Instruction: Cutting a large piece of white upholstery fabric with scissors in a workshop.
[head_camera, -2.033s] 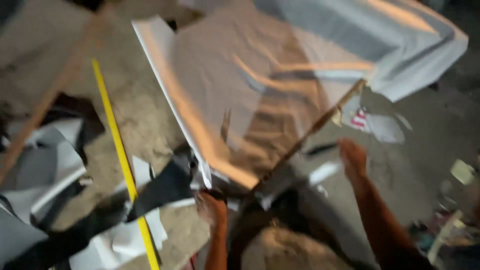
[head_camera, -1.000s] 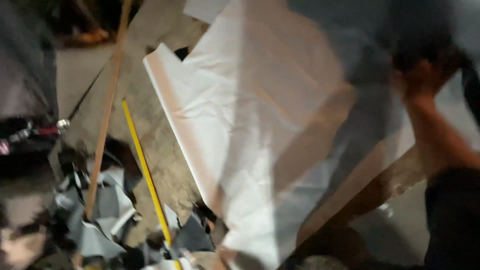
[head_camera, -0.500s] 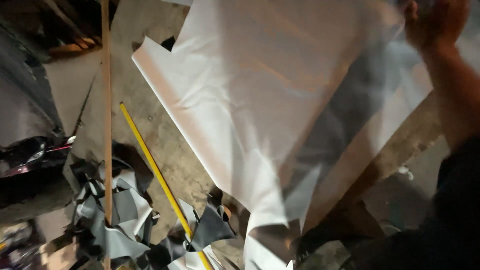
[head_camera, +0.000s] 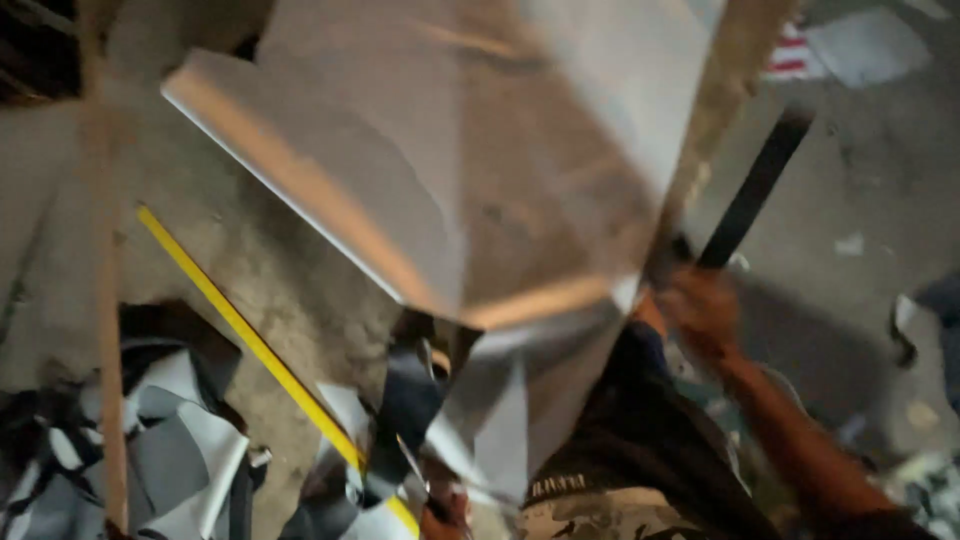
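The large white sheet (head_camera: 450, 180) is lying half-folded across the table (head_camera: 260, 270), one flap doubled over toward six o'clock; flattening appears unfinished. The right hand (head_camera: 700, 310), at four o'clock of the sheet, is gripping a dark strip (head_camera: 750, 195). The left hand (head_camera: 445, 515) is blurred; its grip cannot be told. A yellow ruler (head_camera: 250, 340) is lying at eight o'clock.

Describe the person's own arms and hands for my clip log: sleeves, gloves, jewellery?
The right hand and its forearm are bare: no glove, sleeve, watch or ring that the blurred picture shows. The left hand shows only as a bare sliver at the bottom edge; whether it wears anything cannot be told.
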